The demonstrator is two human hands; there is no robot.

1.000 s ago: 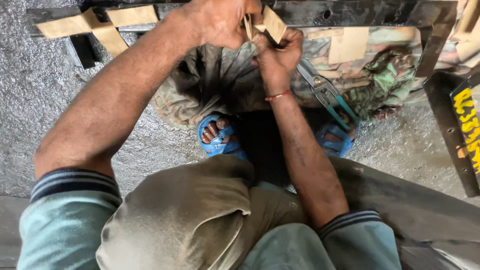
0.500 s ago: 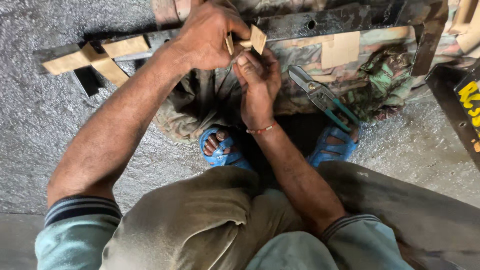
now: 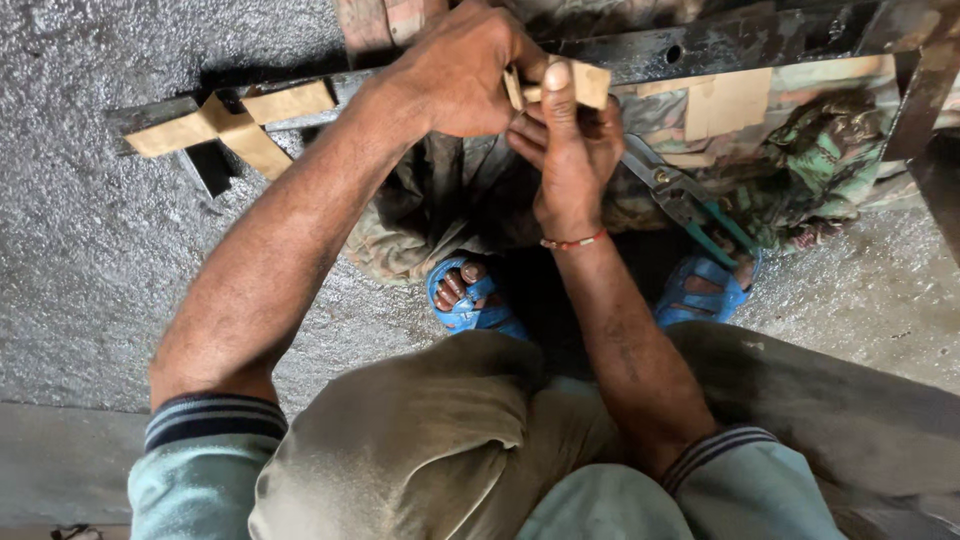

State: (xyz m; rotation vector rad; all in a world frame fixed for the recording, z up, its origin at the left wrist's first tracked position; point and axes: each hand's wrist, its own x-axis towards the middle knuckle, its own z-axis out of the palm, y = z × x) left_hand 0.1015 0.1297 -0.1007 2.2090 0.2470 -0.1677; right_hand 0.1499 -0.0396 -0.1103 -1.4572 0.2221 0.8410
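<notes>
Both hands meet at the top middle, over a dark metal bar (image 3: 720, 45). My left hand (image 3: 465, 70) is closed around a strip of tan tape (image 3: 590, 82) from the left. My right hand (image 3: 565, 150) presses on the same strip from below, thumb pointing up along it. The strip's tan end sticks out to the right of my thumb. What lies under my fingers is hidden.
More tan tape strips (image 3: 235, 125) cross the bar's left end, and a tan patch (image 3: 725, 100) sits at right. Pliers with green handles (image 3: 690, 205) lie on camouflage cloth (image 3: 820, 160). My feet in blue sandals (image 3: 470, 295) rest on the rough grey floor (image 3: 90, 250).
The view has shifted, so bar and hands sit slightly lower and more to the right in frame. My hands stay together on the tape strip, the right thumb now pressing upright on it.
</notes>
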